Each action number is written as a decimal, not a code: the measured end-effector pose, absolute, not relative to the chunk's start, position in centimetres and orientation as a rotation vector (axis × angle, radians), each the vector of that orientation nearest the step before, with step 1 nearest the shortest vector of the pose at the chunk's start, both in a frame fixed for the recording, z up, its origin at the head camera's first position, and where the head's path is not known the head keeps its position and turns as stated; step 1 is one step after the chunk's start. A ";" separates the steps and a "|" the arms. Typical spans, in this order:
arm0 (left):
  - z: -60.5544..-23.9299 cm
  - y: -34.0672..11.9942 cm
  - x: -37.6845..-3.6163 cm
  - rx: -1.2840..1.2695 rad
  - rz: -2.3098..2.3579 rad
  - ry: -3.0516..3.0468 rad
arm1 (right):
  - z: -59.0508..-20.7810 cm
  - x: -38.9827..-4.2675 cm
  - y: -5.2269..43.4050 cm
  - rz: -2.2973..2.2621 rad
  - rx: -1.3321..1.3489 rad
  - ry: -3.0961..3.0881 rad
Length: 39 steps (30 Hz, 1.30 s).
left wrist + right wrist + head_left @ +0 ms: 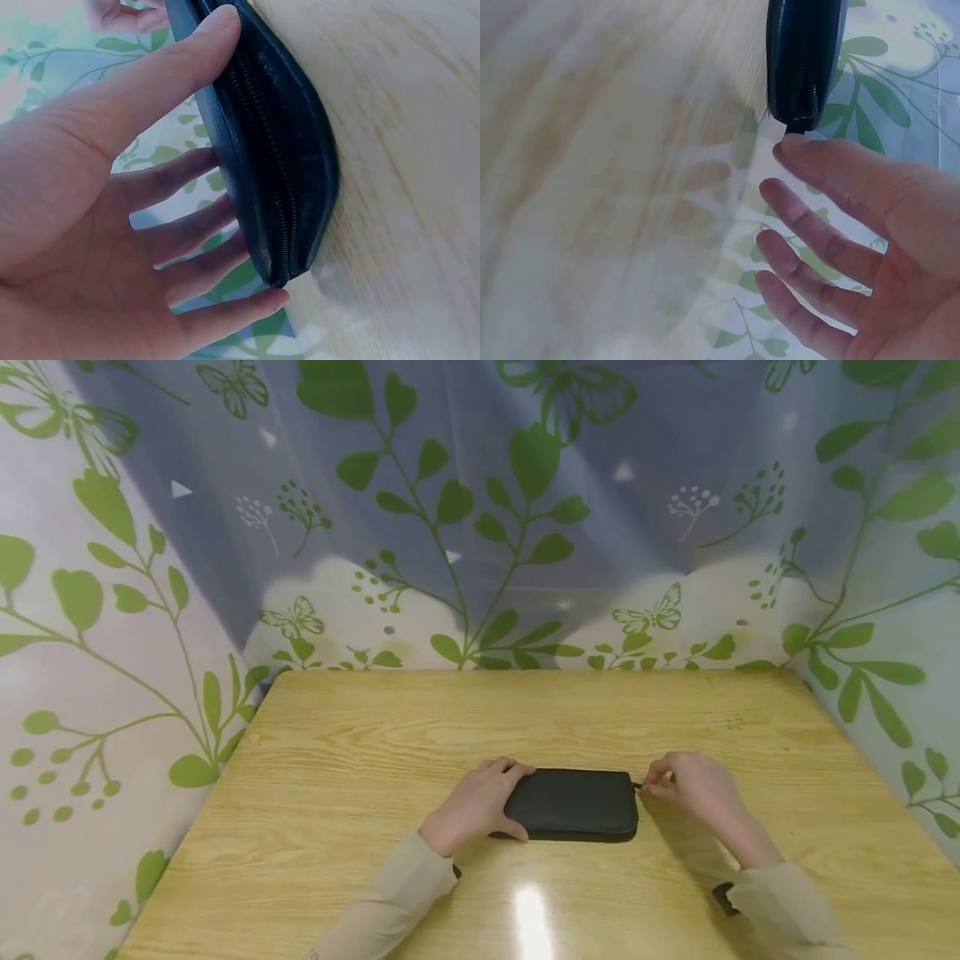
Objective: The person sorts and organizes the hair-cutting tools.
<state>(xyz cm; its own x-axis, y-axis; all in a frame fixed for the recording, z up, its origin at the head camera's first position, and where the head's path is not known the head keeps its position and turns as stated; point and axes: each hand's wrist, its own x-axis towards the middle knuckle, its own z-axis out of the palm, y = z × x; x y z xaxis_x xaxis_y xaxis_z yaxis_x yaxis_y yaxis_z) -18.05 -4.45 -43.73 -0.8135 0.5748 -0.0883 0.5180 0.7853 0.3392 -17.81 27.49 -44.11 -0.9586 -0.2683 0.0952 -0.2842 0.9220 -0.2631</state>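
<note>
A black zip wallet (573, 803) lies flat on the wooden table, its zip (262, 142) running along the side edge. My left hand (474, 800) grips its left end, thumb on the near edge and fingers spread over the top and far side. At the wallet's right end, my right hand (693, 787) pinches the small dark zipper pull (795, 129) between thumb and index finger. The other fingers of that hand are loosely bent beside it. In the left wrist view the zip's teeth look closed along the stretch that shows.
The wooden table (360, 727) reaches back to a curtain (480, 527) printed with green leaves and butterflies, which also hangs at both sides. A bright light reflection shows on the tabletop near the front. Dark straps circle both wrists by the beige sleeves (397, 893).
</note>
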 end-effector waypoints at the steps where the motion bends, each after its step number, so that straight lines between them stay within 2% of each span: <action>1: -43.7 -4.5 -18.0 0.857 0.448 2.787 | -44.1 -17.7 27.6 0.423 0.434 -3.031; 11: -43.8 -4.6 -18.1 0.878 0.480 2.778 | -43.8 -16.6 27.9 0.488 0.446 -3.055; 24: -44.1 -4.7 -18.1 0.889 0.465 2.794 | -44.2 -17.6 25.9 0.485 0.467 -3.061; 39: -43.9 -4.4 -18.1 0.846 0.496 2.783 | -44.1 -15.2 26.1 0.556 0.405 -3.063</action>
<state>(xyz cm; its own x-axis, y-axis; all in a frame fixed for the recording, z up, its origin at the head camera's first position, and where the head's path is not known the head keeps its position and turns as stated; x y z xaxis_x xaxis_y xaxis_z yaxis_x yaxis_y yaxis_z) -18.11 -4.42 -43.88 -0.8190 0.5677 -0.0837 0.5039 0.7813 0.3683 -15.21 26.09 -44.09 -0.9666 -0.2515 0.0482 -0.2524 0.9038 -0.3455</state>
